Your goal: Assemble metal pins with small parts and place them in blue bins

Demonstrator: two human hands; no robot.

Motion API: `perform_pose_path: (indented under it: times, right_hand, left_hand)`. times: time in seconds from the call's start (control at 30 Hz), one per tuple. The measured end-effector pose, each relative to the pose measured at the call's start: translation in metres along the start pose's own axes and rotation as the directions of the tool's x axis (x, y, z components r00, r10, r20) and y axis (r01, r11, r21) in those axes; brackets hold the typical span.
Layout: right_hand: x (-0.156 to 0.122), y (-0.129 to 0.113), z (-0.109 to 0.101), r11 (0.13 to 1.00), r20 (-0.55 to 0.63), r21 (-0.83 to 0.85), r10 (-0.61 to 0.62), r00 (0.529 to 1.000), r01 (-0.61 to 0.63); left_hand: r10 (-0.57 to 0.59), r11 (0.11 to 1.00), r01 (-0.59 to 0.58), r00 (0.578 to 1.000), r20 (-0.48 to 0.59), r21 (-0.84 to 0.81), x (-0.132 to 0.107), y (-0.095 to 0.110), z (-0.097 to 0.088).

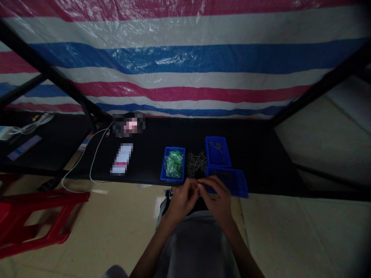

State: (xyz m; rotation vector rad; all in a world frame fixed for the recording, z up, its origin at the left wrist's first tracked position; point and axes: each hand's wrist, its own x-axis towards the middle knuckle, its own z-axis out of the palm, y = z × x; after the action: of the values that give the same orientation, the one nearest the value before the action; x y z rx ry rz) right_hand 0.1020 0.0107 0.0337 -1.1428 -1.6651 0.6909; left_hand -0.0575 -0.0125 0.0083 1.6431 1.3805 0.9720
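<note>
My left hand and my right hand meet at the table's front edge, fingertips pinched together. Whatever they pinch is too small and dark to make out. Just beyond them lies a loose pile of thin metal pins or screws. To its left, a blue tray holds small clear-and-green pieces in what looks like plastic wrapping. Right of the pile, another blue tray contains a few thin metal pieces. A third blue tray, partly behind my right hand, holds more of them and overhangs the edge.
The black table backs onto a striped plastic sheet. At left are a blurred-out flat item, another blurred object and a white cable. A red stool stands on the floor to the left.
</note>
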Motion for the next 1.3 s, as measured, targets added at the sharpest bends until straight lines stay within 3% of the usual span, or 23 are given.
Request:
perform_pose_path:
  times: [0.13,0.37,0.63,0.97,1.13,1.3]
  right_hand:
    - [0.000,-0.007,0.014,0.999,0.027,0.033,-0.035,0.999,0.034]
    - [-0.006,-0.017,0.024,0.992,0.054,0.088,-0.092,0.994,0.087]
    - [-0.014,-0.020,0.029,0.996,-0.022,0.085,0.014,1.000,-0.012]
    - [-0.023,-0.018,0.027,0.994,-0.020,0.107,0.034,0.999,-0.032]
    - [-0.018,-0.010,0.014,0.999,-0.073,0.054,0.002,0.997,0.002]
    - [-0.009,0.018,-0.030,0.969,-0.187,-0.237,0.023,0.982,-0.068]
  left_hand:
    - [-0.011,1.000,0.010,0.995,-0.104,-0.008,-0.013,-0.011,-0.004]
    - [-0.017,1.000,0.016,0.982,-0.186,-0.007,-0.018,-0.010,-0.017]
    - [-0.023,0.997,0.001,0.960,-0.279,-0.081,-0.016,-0.002,-0.017]
    - [-0.002,0.998,-0.019,0.951,-0.309,-0.065,-0.020,0.002,-0.012]
    - [0.044,0.982,-0.008,0.981,-0.189,0.186,-0.016,-0.007,-0.012]
    - [0.039,0.868,0.031,0.991,-0.129,0.496,-0.009,-0.015,-0.011]
